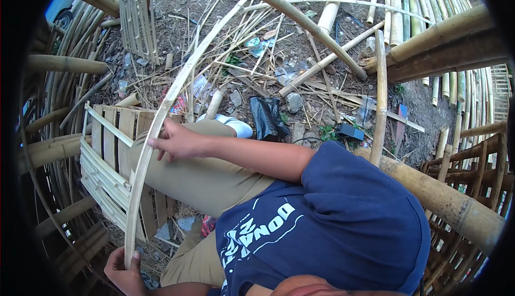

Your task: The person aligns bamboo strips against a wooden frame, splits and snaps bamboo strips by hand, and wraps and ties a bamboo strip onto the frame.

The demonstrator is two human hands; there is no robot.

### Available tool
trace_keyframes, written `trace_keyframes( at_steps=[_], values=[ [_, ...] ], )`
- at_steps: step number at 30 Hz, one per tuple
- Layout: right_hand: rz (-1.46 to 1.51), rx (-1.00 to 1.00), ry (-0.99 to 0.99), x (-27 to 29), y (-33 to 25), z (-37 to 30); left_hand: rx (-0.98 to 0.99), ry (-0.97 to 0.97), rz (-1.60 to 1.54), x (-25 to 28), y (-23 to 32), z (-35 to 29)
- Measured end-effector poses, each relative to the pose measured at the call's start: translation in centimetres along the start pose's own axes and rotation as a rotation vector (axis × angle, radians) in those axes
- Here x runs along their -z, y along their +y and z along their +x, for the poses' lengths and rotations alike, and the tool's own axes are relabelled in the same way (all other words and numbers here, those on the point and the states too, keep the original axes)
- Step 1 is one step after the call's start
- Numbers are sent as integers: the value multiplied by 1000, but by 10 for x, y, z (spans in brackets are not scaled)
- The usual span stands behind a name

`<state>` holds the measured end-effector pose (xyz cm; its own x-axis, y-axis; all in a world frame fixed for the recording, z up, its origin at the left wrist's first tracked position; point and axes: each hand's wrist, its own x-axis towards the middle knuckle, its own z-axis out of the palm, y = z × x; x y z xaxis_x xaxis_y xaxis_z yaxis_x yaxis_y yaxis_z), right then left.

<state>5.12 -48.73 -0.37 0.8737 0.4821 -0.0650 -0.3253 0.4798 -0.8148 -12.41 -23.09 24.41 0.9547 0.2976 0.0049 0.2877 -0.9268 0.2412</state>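
Observation:
A long, pale split bamboo strip [141, 172] curves from the bottom left up toward the top middle. My right hand [174, 139] grips it partway along, thumb against its edge, above my bent knee. Farther down, my left hand [124, 273] is closed around its lower end, the thumb lying on the flat face. Just left of the strip, several thin pale strips [102, 186] lie side by side across a slatted wooden piece [111, 129] by my leg.
A thick bamboo pole [445, 196] runs behind me at right, and a thinner pole [292, 14] slants across the top. Cut bamboo poles [396, 11] lie at the far right. A black plastic bag [267, 118], a dark box [351, 132] and scraps litter the ground. A slatted bamboo panel [137, 22] leans far left.

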Motion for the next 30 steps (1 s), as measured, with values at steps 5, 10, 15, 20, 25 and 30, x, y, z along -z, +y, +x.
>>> trace_keyframes(
  at_steps=[5, 10, 15, 20, 25, 30],
  values=[
    [0, -42, -81, -20, -9, -34, -38, -77, -38, 19, -4, -26],
    [72, 2, -128, -32, -18, -41, 66, -325, 11, 38, -21, -35],
    [165, 117, 229, -27, -16, -2, -223, 25, -150, -24, 20, -28],
    [224, 205, 407, 48, -22, 32, -63, -85, -303, -97, 78, 19],
    [-65, -95, 180, 42, 5, 13, -140, -19, -203, -157, 134, 53],
    [50, 9, 331, 61, -2, 17, -346, -88, -412, -215, 186, 73]
  ],
)
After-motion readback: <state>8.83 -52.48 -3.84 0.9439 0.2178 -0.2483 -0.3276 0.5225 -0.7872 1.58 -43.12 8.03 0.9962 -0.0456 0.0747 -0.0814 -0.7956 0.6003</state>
